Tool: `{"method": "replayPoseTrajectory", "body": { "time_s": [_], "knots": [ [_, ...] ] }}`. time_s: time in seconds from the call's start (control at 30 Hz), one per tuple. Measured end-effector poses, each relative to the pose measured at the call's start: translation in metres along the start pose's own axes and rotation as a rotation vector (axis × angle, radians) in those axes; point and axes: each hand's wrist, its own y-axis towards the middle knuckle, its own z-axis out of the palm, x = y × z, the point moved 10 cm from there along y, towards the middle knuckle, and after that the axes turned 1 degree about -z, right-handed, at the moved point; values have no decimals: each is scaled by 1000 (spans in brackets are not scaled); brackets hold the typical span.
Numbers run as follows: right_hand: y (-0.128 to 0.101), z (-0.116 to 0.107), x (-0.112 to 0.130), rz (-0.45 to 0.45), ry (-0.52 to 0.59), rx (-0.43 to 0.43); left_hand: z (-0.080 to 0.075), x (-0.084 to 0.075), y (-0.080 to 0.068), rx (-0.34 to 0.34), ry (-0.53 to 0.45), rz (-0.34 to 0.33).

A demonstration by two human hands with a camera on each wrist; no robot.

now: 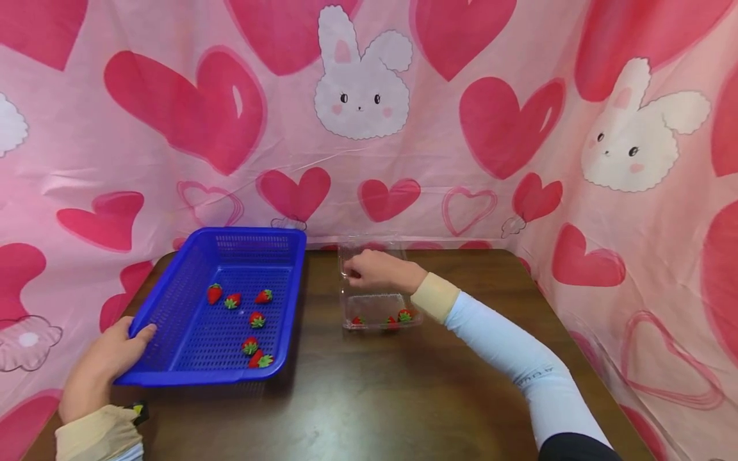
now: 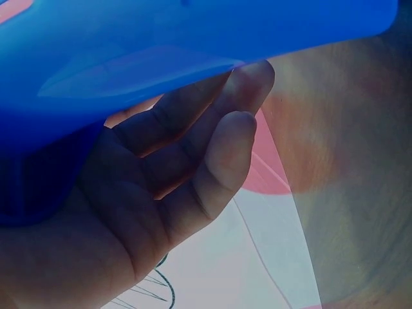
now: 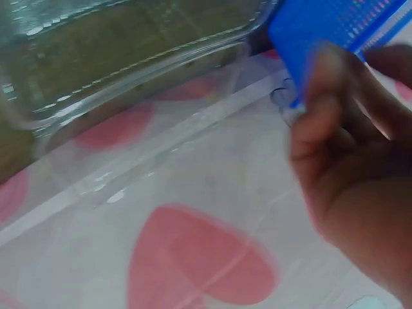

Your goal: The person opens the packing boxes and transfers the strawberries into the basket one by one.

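My left hand [image 1: 112,352] grips the blue plastic basket [image 1: 291,275] at its near left side, the thumb over the rim. In the left wrist view, fingers [image 2: 232,148] curl up beneath the blue rim. Several strawberries [image 1: 257,320] with green leaves lie scattered across the perforated basket floor. Above the clear plastic box [image 1: 353,307] hovers my right hand [image 1: 380,269], its fingers loosely bent. The right wrist view shows a gap between thumb and fingers [image 3: 315,129], with no strawberry in it. Strawberries [image 1: 405,315] lie along the box's near side.
Both containers stand on a dark brown wooden table [image 1: 357,397], the basket left of the box. The box's clear lid [image 1: 371,242] stands raised at its back. A pink cloth [image 1: 438,153] with hearts and rabbits hangs behind and along the sides.
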Motion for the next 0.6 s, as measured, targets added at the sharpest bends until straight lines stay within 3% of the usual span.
{"method": "replayPoseTrajectory", "body": {
  "time_s": [0.13,0.2,0.37,0.6],
  "knots": [
    [-12,27,-18,69,-11,189,0,-1,0,-9,-3,13],
    [-14,38,-21,68,-9,238,-2,-1,0,-21,-1,22],
    [-16,56,-21,53,15,261,-5,-1,1,-44,1,35],
    [-18,78,-19,75,131,298,-2,-2,1,-45,4,35]
  ]
}}
